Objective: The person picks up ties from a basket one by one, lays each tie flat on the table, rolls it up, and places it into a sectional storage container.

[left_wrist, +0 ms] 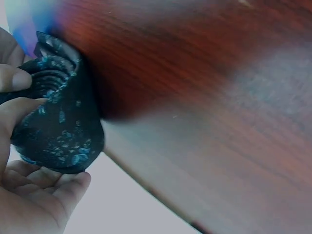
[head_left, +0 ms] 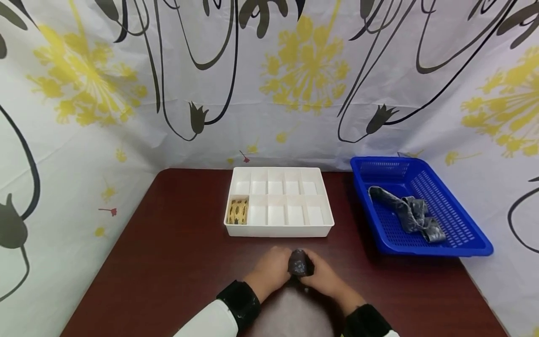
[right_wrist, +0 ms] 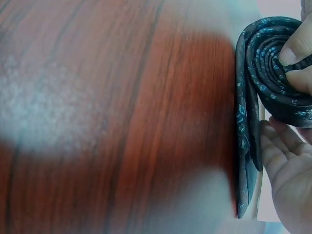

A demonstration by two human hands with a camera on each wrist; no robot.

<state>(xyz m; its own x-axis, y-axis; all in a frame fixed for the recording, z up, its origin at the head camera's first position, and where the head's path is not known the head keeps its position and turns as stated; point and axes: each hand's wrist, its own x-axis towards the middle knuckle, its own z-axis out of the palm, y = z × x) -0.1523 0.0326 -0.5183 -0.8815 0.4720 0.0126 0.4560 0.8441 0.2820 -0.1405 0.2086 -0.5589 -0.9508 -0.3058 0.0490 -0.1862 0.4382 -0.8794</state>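
Between both hands, over the table just in front of the white tray, is a dark necktie (head_left: 300, 263) with a small bluish floral pattern. Much of it is wound into a spiral roll, and in the right wrist view a flat end of the necktie (right_wrist: 242, 126) hangs off the roll. The left hand (head_left: 273, 267) grips one side of the roll, thumb and fingers on its coiled edge and other fingers beneath. From the other side the right hand (head_left: 323, 277) holds it the same way, fingertips pinching near the spiral's centre.
A white divided tray (head_left: 279, 230) lies ahead, with a rolled yellow-gold patterned piece (head_left: 237, 211) in its front left compartment. At the right, a blue basket (head_left: 467, 234) contains crumpled grey neckties (head_left: 408, 213). A patterned cloth (head_left: 269, 140) hangs behind the brown table (head_left: 168, 262).
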